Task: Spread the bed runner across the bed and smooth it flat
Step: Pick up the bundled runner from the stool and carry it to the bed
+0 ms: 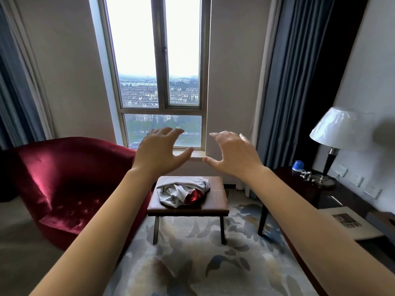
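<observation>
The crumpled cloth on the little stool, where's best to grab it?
Probably from above: the bed runner lies bunched in a loose heap on the stool, so fingers can close on its raised grey folds at either end.

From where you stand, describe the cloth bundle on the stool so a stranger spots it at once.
Start at the tall window; below it, beside the red armchair, stands a low brown stool. The cloth bundle lies crumpled on its seat: pale grey with a glossy red fold peeking out, the only loose fabric there.
</observation>
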